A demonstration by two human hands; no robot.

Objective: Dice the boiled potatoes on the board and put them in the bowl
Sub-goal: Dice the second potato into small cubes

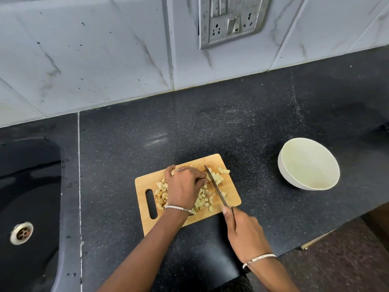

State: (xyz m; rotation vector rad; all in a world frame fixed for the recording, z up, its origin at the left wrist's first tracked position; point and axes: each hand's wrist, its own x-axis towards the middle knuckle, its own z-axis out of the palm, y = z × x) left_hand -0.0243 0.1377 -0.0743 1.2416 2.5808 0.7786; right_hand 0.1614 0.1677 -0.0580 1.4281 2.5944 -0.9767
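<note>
A wooden cutting board (pixel 231 198) lies on the dark counter, with a heap of diced potato pieces (pixel 203 200) spread over it. My left hand (pixel 184 185) sits over the heap, its fingers curled down on potato beside the blade. My right hand (pixel 244 230) grips the handle of a knife (pixel 215 185), forefinger along its spine. The blade runs across the board's right part and cuts into the potato, with a few pieces (pixel 223 170) lying to its right. A white bowl (pixel 283 163) stands to the right of the board, and nothing shows inside it.
A black sink (pixel 29 186) with a metal drain (pixel 22 232) lies to the left. The tiled wall behind carries a switch and socket plate (pixel 230 20). The counter's front edge (pixel 328 233) runs diagonally at the lower right.
</note>
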